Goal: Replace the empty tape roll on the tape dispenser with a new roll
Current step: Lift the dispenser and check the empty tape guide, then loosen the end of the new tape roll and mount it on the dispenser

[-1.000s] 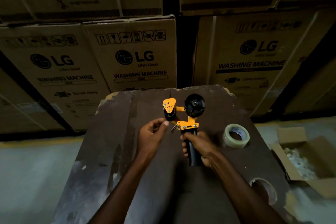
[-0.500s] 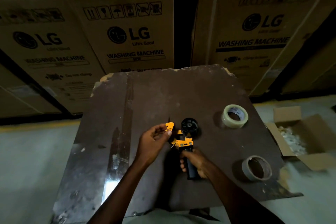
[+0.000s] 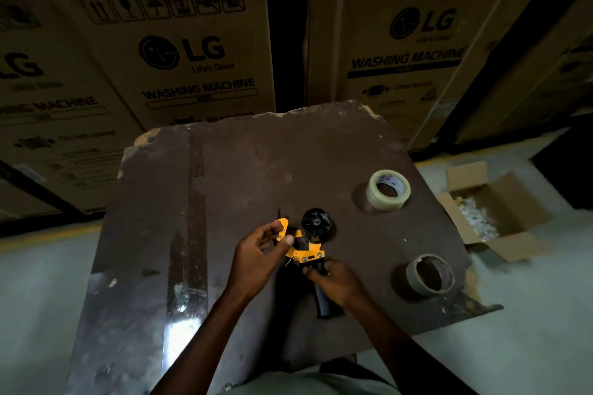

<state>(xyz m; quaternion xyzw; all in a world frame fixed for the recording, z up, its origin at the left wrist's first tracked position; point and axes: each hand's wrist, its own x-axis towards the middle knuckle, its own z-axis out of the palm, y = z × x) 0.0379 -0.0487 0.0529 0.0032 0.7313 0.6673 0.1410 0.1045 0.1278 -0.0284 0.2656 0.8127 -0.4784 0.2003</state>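
An orange and black tape dispenser is held over the dark brown table. Its black hub carries no roll. My right hand grips the black handle from the right. My left hand pinches the orange front plate at the dispenser's left end. A full roll of clear tape lies flat on the table, up and to the right of the dispenser. An empty brown cardboard core lies near the table's right edge, right of my right hand.
Large cardboard washing machine boxes are stacked close behind the table. An open cardboard box with white filling stands on the floor at the right. The table's edges are chipped, with a glossy strip at the left.
The camera has tilted down, so the table and the empty core show fully. The dispenser and both hands sit lower and nearer to me. Both hands keep their hold.
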